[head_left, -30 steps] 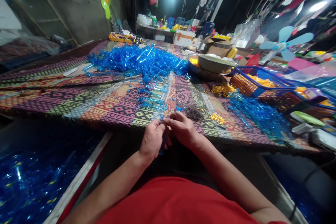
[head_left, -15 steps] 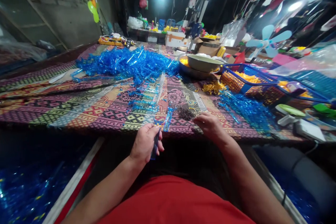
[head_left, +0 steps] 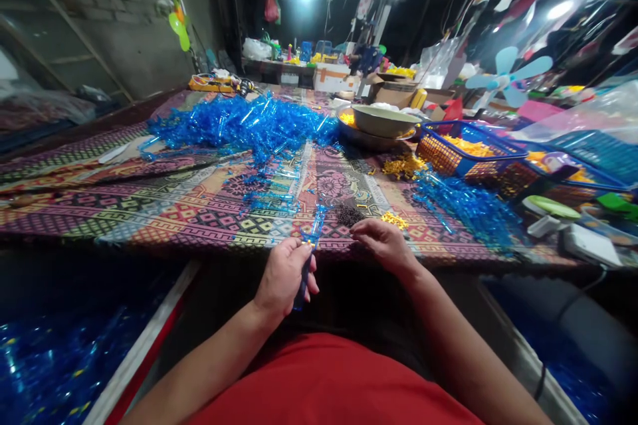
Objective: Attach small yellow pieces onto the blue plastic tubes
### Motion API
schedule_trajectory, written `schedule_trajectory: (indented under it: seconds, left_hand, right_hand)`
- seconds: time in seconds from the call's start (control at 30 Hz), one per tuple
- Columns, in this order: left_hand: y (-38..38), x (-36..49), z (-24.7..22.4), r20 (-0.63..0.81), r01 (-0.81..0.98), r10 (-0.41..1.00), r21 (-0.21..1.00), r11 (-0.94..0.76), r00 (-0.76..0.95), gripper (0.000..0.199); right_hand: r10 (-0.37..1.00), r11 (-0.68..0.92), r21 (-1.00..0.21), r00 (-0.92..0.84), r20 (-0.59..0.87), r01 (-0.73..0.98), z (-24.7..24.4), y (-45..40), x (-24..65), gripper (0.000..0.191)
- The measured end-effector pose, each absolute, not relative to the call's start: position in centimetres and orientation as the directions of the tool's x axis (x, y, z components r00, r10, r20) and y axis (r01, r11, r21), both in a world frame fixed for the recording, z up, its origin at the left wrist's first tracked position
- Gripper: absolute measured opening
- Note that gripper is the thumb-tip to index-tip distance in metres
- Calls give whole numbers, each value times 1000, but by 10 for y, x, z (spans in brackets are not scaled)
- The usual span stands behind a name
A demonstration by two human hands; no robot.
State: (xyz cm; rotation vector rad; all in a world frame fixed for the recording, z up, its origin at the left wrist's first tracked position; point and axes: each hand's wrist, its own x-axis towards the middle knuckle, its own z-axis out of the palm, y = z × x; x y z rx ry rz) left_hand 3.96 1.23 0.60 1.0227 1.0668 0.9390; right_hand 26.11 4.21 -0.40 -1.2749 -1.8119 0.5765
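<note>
My left hand (head_left: 286, 275), at the table's front edge, is closed around a blue translucent plastic piece (head_left: 303, 282). A small yellow part (head_left: 312, 244) shows at its upper end, by my thumb. My right hand (head_left: 381, 246) hovers to the right with its fingertips pinched together; whatever they hold is too small to make out. Just beyond those fingertips lies a heap of tiny dark pieces (head_left: 349, 216). A little pile of small yellow parts (head_left: 395, 220) sits behind the right hand. Another clear blue piece (head_left: 319, 218) rests on the patterned cloth (head_left: 269, 229) beyond the left hand.
A large heap of blue plastic pieces (head_left: 239, 123) covers the back left. Stacked bowls (head_left: 383, 121) and blue baskets (head_left: 468, 156) of yellow parts stand at the right, near a second blue heap (head_left: 468, 206). A light-blue fan (head_left: 507, 80) stands behind.
My right hand has moved left, toward the dark heap, and the little yellow pile now shows behind it. My left hand has shifted slightly right with the blue piece.
</note>
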Motion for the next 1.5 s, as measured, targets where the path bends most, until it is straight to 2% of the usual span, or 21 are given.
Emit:
schedule_trajectory:
  seconds: [0.07, 0.13, 0.3, 0.47, 0.83, 1.03, 1.27, 1.5]
  left_hand:
    - [12, 41, 6, -228, -99, 945, 961, 257, 234, 23]
    - [11, 43, 6, -219, -89, 945, 965, 247, 241, 23]
    - [9, 43, 8, -173, -20, 954, 983, 183, 243, 22]
    - [10, 40, 6, -151, 12, 959, 988, 153, 242, 22]
    - [12, 32, 3, -92, 76, 974, 994, 78, 207, 22]
    - [12, 31, 4, -75, 71, 976, 996, 61, 207, 21]
    - [11, 30, 4, -39, 123, 979, 992, 15, 198, 21]
    - [12, 29, 5, -35, 197, 986, 980, 1, 166, 21]
  right_hand:
    - [948, 317, -874, -101, 302, 368, 0, 38, 252, 10]
    - [966, 258, -933, -100, 240, 251, 3, 34, 242, 14]
    - [975, 190, -976, -136, 175, 102, 8, 29, 220, 18]
    - [956, 220, -975, -202, 213, 12, 9, 27, 206, 15]
    - [949, 235, -971, -228, 219, 45, 14, 28, 194, 12]
    - [937, 298, -953, -203, 283, 47, 13, 29, 193, 11]
    - [949, 247, -967, -218, 229, 62, 14, 26, 189, 11]
    - [928, 340, -933, -203, 312, 119, 12, 25, 187, 10]
